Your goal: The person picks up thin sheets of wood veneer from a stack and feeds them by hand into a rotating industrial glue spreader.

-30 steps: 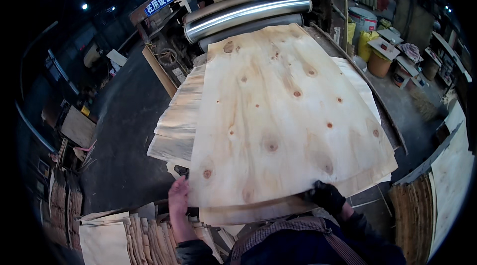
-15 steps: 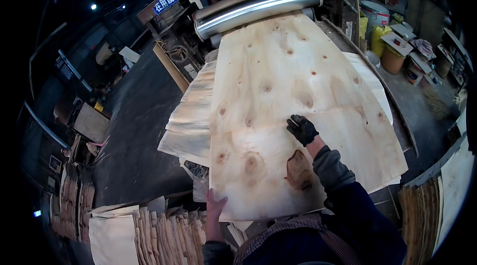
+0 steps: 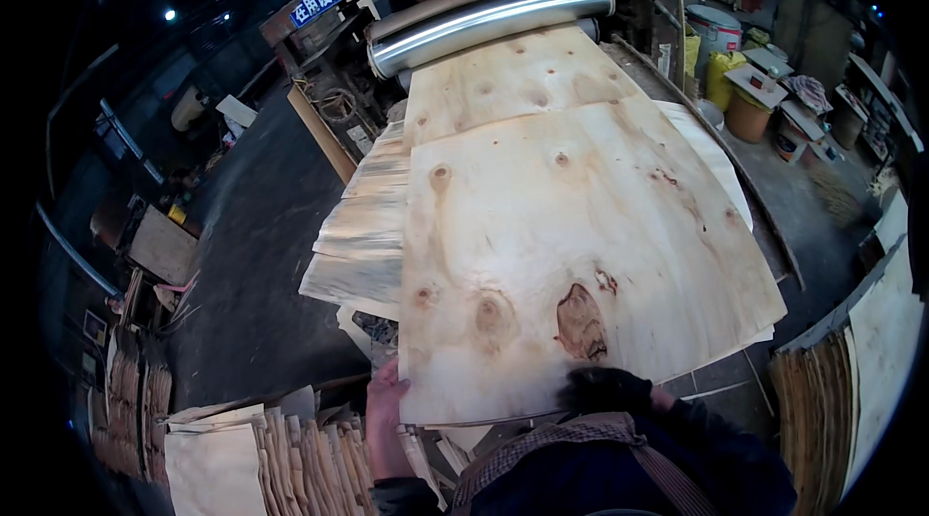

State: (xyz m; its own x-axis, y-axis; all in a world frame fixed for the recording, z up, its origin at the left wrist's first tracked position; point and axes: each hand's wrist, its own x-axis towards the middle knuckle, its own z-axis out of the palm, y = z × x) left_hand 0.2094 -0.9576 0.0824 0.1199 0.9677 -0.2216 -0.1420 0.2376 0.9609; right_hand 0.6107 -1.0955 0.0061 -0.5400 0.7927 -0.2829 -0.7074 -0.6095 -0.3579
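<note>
A broad, pale wood veneer sheet [image 3: 503, 216] with knots and one large dark patch lies in front of me. At its near left corner, my bare left hand [image 3: 385, 398] rests against the side edge, fingers extended and apart. My right hand [image 3: 610, 390], in a black glove, is over the sheet's near edge, below the dark patch; motion blurs its fingers. Beyond a crosswise seam, another veneer sheet [image 3: 513, 76] reaches up to a shiny metal roller [image 3: 494, 25]. More veneer [image 3: 358, 226] sticks out underneath on the left.
Stacked veneer pieces stand at the near left [image 3: 310, 453], with another upright stack [image 3: 818, 410] at the near right. A long rail [image 3: 774, 226] runs along the right side. Farther right are a yellow bag [image 3: 724, 76] and a brown drum [image 3: 748, 115]. Dark floor [image 3: 261, 245] lies left.
The far veneer sheet has slid away toward the roller, so the seam lies farther off. My right hand has come back from mid-sheet to the near edge; my left has shifted slightly left.
</note>
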